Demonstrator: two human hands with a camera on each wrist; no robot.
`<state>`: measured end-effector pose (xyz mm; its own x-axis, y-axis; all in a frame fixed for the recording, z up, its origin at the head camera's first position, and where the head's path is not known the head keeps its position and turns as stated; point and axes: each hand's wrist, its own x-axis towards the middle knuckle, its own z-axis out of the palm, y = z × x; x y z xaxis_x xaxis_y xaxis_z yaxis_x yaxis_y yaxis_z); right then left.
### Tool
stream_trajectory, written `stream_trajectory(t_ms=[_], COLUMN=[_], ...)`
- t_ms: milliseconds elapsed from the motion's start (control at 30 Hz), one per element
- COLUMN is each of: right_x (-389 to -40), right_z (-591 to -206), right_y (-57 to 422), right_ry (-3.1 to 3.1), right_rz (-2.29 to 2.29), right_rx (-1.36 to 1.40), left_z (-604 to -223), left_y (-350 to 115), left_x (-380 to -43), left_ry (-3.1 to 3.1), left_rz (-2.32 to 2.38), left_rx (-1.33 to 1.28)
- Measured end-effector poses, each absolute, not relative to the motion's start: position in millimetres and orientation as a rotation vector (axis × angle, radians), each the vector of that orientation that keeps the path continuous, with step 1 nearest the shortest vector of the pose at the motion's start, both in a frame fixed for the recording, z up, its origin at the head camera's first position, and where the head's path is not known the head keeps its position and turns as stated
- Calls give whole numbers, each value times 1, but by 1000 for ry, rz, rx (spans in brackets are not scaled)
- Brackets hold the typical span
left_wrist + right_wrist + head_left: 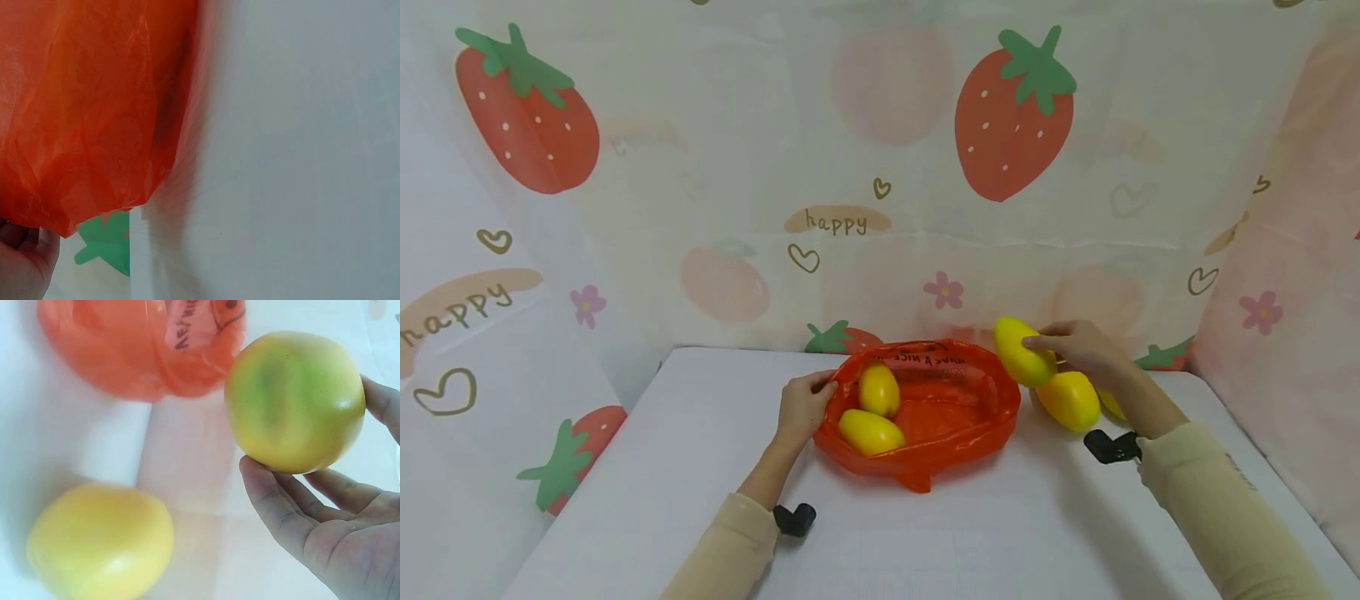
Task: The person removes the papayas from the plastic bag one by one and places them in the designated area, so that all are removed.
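Note:
A red plastic bag (917, 462) stands with its mouth spread wide, and two yellow mangoes (880, 390) lie inside its left part. My left hand (803, 408) pinches the bag's left rim; the left wrist view shows its fingers at the edge of the red plastic (94, 144). Just off the bag's right rim, my right hand (1086, 354) holds up another mango (1022, 352), gripped between thumb and fingers. Its green-tinged end (294, 403) faces the right wrist camera. Below that hand a further mango (1069, 402) rests on the table.
Part of one more yellow fruit (1111, 405) shows behind the right wrist. The white table (970, 542) ends at a hanging cloth (737, 167) printed with strawberries, hearts and "happy". Black wrist mounts (795, 520) sit at both sleeves.

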<state>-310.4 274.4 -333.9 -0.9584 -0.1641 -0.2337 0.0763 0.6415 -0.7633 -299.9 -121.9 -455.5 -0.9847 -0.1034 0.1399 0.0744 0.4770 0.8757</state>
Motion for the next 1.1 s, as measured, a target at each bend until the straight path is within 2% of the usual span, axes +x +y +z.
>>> stream_trajectory(t_ms=[1100], right_x=[-307], right_z=[-310], right_y=[354], right_ry=[2772], right_rz=[-1018], right_rx=[101], left_z=[-452], left_y=[-124], left_x=[-298], left_ry=[-2529], left_rz=[-1533], left_rx=[15])
